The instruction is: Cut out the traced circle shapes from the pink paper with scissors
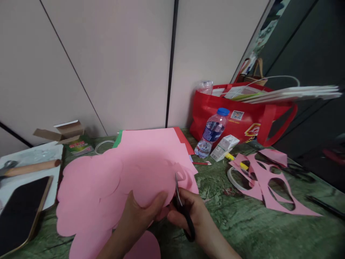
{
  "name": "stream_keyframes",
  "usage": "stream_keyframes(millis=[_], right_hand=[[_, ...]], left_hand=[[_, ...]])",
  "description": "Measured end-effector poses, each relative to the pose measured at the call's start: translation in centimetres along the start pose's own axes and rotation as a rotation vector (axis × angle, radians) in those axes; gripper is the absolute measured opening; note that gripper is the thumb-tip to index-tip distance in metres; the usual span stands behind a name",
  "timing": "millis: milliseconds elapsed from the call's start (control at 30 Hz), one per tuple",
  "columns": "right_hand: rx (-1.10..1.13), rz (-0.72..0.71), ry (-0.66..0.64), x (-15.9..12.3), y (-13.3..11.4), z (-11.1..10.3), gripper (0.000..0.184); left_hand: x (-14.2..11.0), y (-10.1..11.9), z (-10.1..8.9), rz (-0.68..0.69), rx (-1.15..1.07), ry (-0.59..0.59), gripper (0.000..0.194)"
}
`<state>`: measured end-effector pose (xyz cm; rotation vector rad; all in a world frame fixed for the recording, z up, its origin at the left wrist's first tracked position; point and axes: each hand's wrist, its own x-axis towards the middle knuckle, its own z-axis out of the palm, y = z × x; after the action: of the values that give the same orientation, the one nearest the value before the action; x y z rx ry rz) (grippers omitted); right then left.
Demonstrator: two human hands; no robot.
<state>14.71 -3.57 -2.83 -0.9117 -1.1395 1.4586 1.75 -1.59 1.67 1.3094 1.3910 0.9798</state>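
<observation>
My left hand (140, 212) pinches the lower edge of a large pink paper sheet (107, 187) with rounded, petal-like lobes, thumb on top. My right hand (191, 216) grips black-handled scissors (182, 210), whose blades point up into the paper's right edge near a small curled strip. More pink sheets lie stacked beneath, over a red and a green sheet. A round pink piece (145, 246) sits below my hands.
On the green marble table (242, 223): pink offcuts (269, 180) with a tape roll (234, 178), a water bottle (211, 133), a small carton (223, 147), a red bag (242, 115), another pair of scissors (293, 167). At left lie a phone (21, 212), a wooden stick (32, 167) and an open box (64, 131).
</observation>
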Motion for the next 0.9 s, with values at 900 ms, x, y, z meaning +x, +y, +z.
stream_keyframes(millis=[900], right_hand=[[-0.075,0.024,0.029,0.0,1.2,-0.4,0.030]], left_hand=[[0.7,-0.6,-0.9,0.096,0.018,-0.062,0.016]])
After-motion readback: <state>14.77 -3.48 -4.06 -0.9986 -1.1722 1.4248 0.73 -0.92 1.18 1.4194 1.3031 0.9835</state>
